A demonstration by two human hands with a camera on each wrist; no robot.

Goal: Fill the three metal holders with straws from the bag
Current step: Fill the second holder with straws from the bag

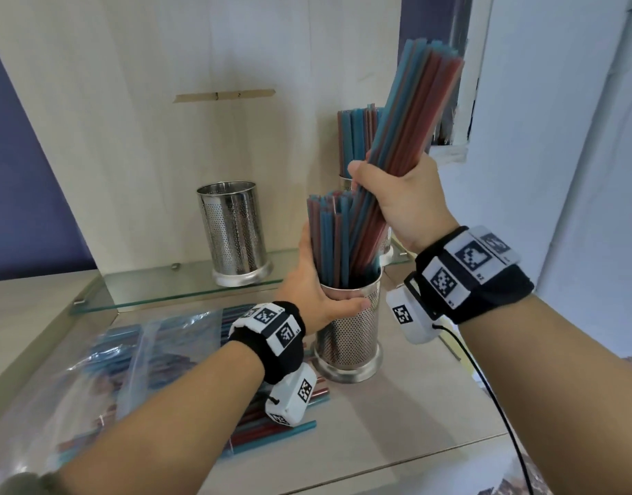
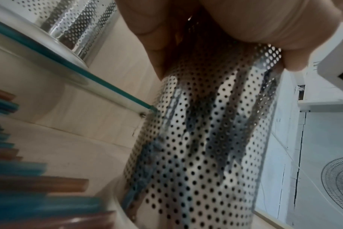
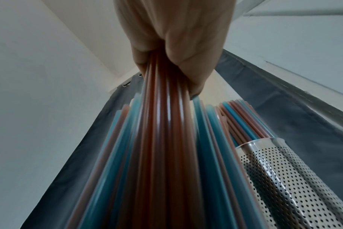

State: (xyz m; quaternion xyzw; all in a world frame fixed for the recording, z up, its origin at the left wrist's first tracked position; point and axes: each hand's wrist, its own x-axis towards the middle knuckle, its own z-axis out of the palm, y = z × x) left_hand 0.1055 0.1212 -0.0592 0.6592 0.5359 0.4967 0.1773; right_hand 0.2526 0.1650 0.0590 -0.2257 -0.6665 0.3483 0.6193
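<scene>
Right hand [image 1: 396,205]: fingers clamped round the middle of a tilted bundle of red and blue straws [image 1: 411,112], whose lower ends sit inside the near perforated metal holder [image 1: 350,337], beside an upright batch of straws [image 1: 327,237] already in it. Left hand [image 1: 318,291]: thumb across the front of that holder just under its rim, fingers [image 1: 305,241] reaching up behind the upright batch; the hand grips the holder, seen close in the left wrist view [image 2: 196,139]. The near holder stands on the pale wood table [image 1: 414,405], directly below both hands. Empty perforated metal holder [image 1: 232,226]: on the glass shelf [image 1: 157,287], beyond and to the left of the left fingers. Third holder [image 1: 346,182]: mostly hidden behind the right hand, filled with straws [image 1: 357,137], on the same shelf. Clear plastic bag [image 1: 128,355] with straws inside: flat on the table below the left wrist, with loose straws [image 1: 271,426] at its near edge.
</scene>
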